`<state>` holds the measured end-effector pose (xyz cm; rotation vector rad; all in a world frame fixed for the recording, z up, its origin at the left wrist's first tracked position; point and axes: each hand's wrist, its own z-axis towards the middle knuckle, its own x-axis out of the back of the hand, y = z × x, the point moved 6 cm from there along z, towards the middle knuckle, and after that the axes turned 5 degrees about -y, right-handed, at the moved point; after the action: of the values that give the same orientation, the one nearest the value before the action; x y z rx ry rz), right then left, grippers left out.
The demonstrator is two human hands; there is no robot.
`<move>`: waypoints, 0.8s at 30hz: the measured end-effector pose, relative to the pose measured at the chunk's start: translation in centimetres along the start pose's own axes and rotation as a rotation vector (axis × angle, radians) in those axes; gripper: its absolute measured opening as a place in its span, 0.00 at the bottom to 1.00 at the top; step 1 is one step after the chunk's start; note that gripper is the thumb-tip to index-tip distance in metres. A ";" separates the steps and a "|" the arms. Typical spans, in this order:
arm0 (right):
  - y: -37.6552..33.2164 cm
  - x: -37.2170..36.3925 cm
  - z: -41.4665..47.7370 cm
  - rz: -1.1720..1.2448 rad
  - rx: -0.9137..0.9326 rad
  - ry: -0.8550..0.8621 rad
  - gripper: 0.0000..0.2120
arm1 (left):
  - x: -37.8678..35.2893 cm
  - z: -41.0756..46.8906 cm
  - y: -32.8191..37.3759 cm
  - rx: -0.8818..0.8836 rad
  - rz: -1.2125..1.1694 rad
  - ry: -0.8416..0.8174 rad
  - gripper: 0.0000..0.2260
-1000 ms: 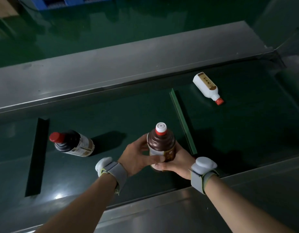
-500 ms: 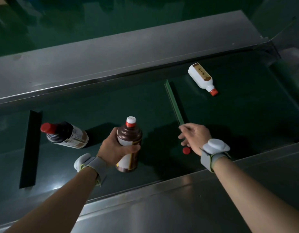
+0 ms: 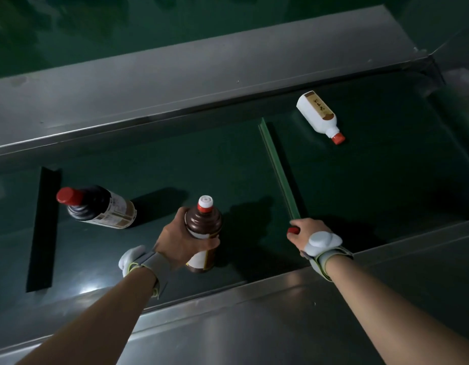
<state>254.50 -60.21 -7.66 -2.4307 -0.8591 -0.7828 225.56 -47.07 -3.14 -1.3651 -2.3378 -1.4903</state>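
A brown bottle (image 3: 204, 222) with a white inner cap stands upright on the green belt (image 3: 228, 164). My left hand (image 3: 178, 238) grips its body from the left. To the right, my right hand (image 3: 306, 230) is curled over a small red cap (image 3: 292, 230) on the belt near the green divider strip (image 3: 279, 172). Most of the cap is hidden under the fingers. A dark bottle with a red cap (image 3: 99, 206) lies on its side at the left. A white bottle with a red cap (image 3: 320, 115) lies at the far right.
Steel rails border the belt: a wide one behind (image 3: 201, 75) and one in front (image 3: 254, 312). A black cleat (image 3: 43, 227) crosses the belt at the far left. Both wrists wear grey bands with white sensors.
My right hand left the brown bottle, moved right and lowered onto the red cap on the belt. My left hand kept the bottle and shifted it left.
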 end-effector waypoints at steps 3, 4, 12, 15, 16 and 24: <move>-0.4 -1.3 0.3 -0.100 -0.045 -0.008 0.25 | -0.5 0.2 0.3 -0.013 0.027 -0.021 0.34; -0.5 -1.5 0.2 -0.111 -0.062 0.006 0.26 | -0.6 0.2 0.3 -0.015 0.034 -0.026 0.32; -1.2 -2.0 0.2 -0.168 -0.103 0.022 0.28 | -1.8 0.5 0.8 -0.025 0.108 -0.074 0.30; -1.2 -2.1 0.2 -0.172 -0.116 0.002 0.31 | -2.1 0.5 1.2 -0.039 0.105 -0.104 0.32; -1.1 -2.1 0.2 -0.165 -0.115 -0.003 0.31 | -2.2 0.4 1.3 -0.045 0.105 -0.107 0.33; -7.4 2.3 -4.9 0.341 0.187 0.156 0.13 | -1.2 -1.2 3.5 -0.127 0.108 -0.129 0.32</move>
<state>249.30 -56.78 -0.96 -2.2331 -0.4215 -0.7146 228.29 -48.26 -0.60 -1.6364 -2.2328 -1.5882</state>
